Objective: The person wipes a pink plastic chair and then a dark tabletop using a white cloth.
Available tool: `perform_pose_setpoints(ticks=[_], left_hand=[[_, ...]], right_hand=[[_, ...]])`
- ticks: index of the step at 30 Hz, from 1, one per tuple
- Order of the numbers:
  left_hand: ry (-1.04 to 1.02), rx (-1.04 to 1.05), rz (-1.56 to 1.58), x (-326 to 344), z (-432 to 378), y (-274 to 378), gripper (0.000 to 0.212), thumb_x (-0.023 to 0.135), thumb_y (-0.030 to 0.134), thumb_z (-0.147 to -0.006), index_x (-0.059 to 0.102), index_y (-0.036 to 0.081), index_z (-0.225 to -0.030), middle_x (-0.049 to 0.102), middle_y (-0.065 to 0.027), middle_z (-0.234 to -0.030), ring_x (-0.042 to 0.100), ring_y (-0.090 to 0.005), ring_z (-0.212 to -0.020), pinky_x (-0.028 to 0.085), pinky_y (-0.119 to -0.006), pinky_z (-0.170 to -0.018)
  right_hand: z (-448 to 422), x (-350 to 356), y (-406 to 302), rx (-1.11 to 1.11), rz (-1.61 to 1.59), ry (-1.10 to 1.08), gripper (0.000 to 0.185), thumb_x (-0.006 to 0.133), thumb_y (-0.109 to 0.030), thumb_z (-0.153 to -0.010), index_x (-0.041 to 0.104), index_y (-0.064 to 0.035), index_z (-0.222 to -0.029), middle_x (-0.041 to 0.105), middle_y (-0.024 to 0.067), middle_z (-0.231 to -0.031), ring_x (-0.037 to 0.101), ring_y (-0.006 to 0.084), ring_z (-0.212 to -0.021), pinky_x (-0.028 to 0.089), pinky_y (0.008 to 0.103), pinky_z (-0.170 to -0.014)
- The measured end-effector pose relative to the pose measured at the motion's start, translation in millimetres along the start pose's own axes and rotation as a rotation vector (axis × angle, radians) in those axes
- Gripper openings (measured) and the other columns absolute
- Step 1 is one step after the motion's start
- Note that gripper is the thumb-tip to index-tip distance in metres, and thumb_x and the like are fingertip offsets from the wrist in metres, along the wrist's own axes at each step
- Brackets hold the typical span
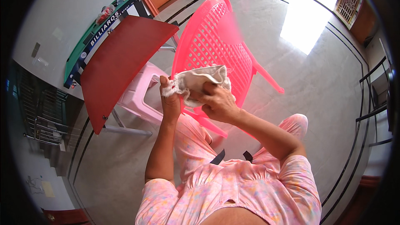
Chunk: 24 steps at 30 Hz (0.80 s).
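A pink plastic chair (215, 40) stands tilted in front of my knees, its perforated lattice panel towards me. Over the lower part of that panel lies a crumpled, off-white cloth (203, 79) with frayed edges. My left hand (171, 101) grips the cloth's frayed left end beside the chair's rim, thumb up; its fingers are partly hidden. On the cloth's right side, my right hand (218, 101) has its fingers bent into the fabric, and their tips are hidden in the folds.
Left of the chair is a red-topped folding table (128, 59), with a pale pink plastic stool (140, 97) partly under it. A toy billiards table (109, 28) carrying bagged items stands against the wall. Sunlight falls on the tiled floor (312, 78) at right.
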<state>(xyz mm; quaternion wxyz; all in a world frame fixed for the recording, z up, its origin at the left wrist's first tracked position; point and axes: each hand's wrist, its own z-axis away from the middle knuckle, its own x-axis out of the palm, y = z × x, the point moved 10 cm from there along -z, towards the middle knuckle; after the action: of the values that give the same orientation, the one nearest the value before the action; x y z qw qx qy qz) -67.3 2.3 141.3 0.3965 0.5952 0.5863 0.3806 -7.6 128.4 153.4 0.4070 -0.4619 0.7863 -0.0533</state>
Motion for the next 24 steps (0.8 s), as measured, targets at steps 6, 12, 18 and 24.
perform_pose_setpoints(ticks=[6, 12, 18, 24], left_hand=[[0.031, -0.287, 0.044, 7, -1, 1, 0.071, 0.021, 0.063, -0.085, 0.055, 0.002, -0.077, 0.050, -0.0039, -0.051, 0.044, -0.0109, -0.041, 0.036, -0.021, -0.041], [-0.013, -0.232, 0.057, 7, -9, 7, 0.066, 0.023, 0.061, -0.086, 0.053, 0.002, -0.087, 0.053, -0.0058, -0.057, 0.046, -0.0124, -0.043, 0.035, -0.022, -0.039], [0.005, -0.213, 0.042, 0, -11, 2, 0.063, 0.025, 0.059, -0.086, 0.050, 0.003, -0.100, 0.055, -0.0062, -0.063, 0.048, -0.0136, -0.044, 0.035, -0.022, -0.037], [0.046, -0.242, 0.052, 4, -10, 10, 0.060, 0.026, 0.057, -0.087, 0.052, 0.002, -0.089, 0.053, -0.0055, -0.058, 0.047, -0.0121, -0.042, 0.036, -0.022, -0.037]], right_hand=[[62, 29, 74, 0.287, 0.130, -0.133, 0.010, 0.056, -0.011, -0.060, 0.062, -0.0065, -0.067, 0.055, 0.0136, -0.065, 0.055, 0.0307, -0.061, 0.044, 0.0422, -0.054], [138, 35, 126, 0.519, 0.211, -0.243, 0.013, 0.058, -0.015, -0.060, 0.057, -0.0018, -0.059, 0.056, 0.0158, -0.065, 0.055, 0.0331, -0.062, 0.044, 0.0421, -0.054], [195, 18, 166, 0.853, -0.064, -0.341, 0.013, 0.055, -0.011, -0.064, 0.062, -0.0023, -0.070, 0.058, 0.0151, -0.065, 0.059, 0.0270, -0.062, 0.046, 0.0372, -0.055], [187, -35, 189, 1.196, -0.880, 0.165, 0.023, 0.049, -0.004, -0.068, 0.063, 0.0011, -0.086, 0.057, 0.0007, -0.076, 0.053, 0.0097, -0.068, 0.044, 0.0236, -0.063]])
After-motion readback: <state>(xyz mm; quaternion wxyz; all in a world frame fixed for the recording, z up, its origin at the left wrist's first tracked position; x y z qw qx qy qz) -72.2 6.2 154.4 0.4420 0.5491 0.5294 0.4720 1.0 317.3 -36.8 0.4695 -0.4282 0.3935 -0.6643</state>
